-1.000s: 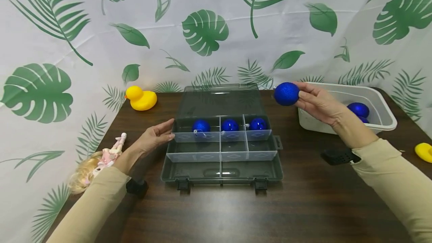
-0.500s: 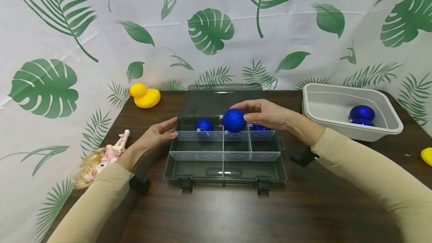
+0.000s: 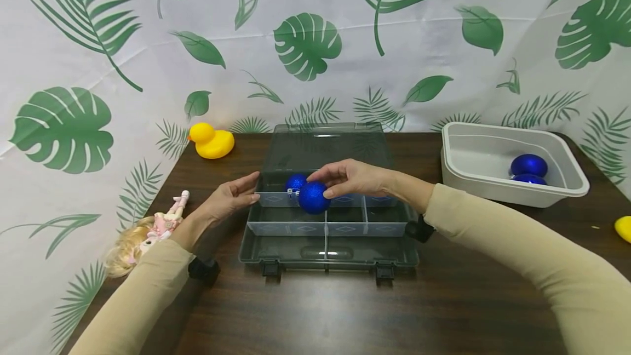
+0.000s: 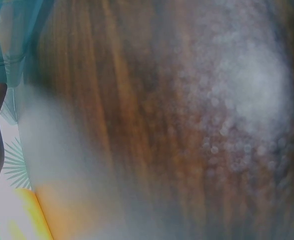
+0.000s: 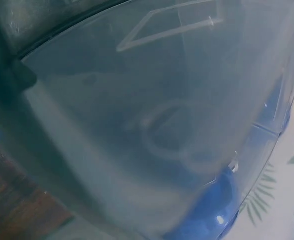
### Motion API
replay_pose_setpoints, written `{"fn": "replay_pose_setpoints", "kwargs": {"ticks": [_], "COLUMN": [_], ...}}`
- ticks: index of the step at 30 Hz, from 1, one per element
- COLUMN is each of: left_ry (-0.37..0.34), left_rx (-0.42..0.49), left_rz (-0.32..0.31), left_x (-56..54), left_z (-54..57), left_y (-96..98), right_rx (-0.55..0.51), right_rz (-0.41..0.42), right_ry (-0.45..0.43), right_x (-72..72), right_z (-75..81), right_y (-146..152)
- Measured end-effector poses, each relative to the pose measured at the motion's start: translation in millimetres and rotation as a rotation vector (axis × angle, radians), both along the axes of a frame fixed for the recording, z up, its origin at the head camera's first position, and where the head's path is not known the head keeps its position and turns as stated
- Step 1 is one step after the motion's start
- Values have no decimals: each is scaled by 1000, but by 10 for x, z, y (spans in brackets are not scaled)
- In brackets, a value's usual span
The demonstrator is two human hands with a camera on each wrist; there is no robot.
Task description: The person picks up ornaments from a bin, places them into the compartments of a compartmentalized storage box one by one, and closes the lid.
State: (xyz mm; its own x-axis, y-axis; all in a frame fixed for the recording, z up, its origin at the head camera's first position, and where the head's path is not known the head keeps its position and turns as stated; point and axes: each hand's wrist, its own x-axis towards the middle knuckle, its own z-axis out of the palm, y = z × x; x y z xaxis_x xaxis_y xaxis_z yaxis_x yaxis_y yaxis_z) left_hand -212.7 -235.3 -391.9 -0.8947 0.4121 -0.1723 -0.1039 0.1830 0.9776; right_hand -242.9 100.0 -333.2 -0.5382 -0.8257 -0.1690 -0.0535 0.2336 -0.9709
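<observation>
My right hand pinches a glittery blue Christmas ball over the left middle part of a dark, see-through divided box. Behind it, another glittery blue ball sits in the back left compartment, partly covered. The hand and forearm hide the rest of the back row. At the box's left wall my left hand rests with fingers extended, fingertips at the edge. In the right wrist view, a shiny blue ball shows behind the clear divider. The left wrist view is mostly blurred tabletop.
A white tub with blue balls stands at the back right. A yellow rubber duck is at the back left, and a doll lies beside the left forearm. Another yellow object sits at the right edge.
My right hand has carried the blue ball from beside the white tub leftward over the box, and lower. The left hand stays at the box's left wall. The head view has shifted slightly.
</observation>
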Motion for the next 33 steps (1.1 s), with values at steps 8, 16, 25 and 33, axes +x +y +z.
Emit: {"fn": "replay_pose_setpoints", "kwargs": {"ticks": [8, 16, 25, 33], "left_ry": [-2, 1, 2, 20], "left_rx": [-20, -21, -45, -22], "left_rz": [-1, -16, -2, -14], "left_x": [-9, -14, 9, 25], "left_z": [22, 30, 29, 14], "left_y": [21, 45, 29, 15], "right_rx": [6, -1, -98, -335], "right_rz": [26, -33, -150, -298], "right_ry": [67, 82, 38, 59], "right_x": [-1, 27, 109, 101], "right_z": [-37, -37, 86, 147], "right_y": [-27, 85, 521, 1376]}}
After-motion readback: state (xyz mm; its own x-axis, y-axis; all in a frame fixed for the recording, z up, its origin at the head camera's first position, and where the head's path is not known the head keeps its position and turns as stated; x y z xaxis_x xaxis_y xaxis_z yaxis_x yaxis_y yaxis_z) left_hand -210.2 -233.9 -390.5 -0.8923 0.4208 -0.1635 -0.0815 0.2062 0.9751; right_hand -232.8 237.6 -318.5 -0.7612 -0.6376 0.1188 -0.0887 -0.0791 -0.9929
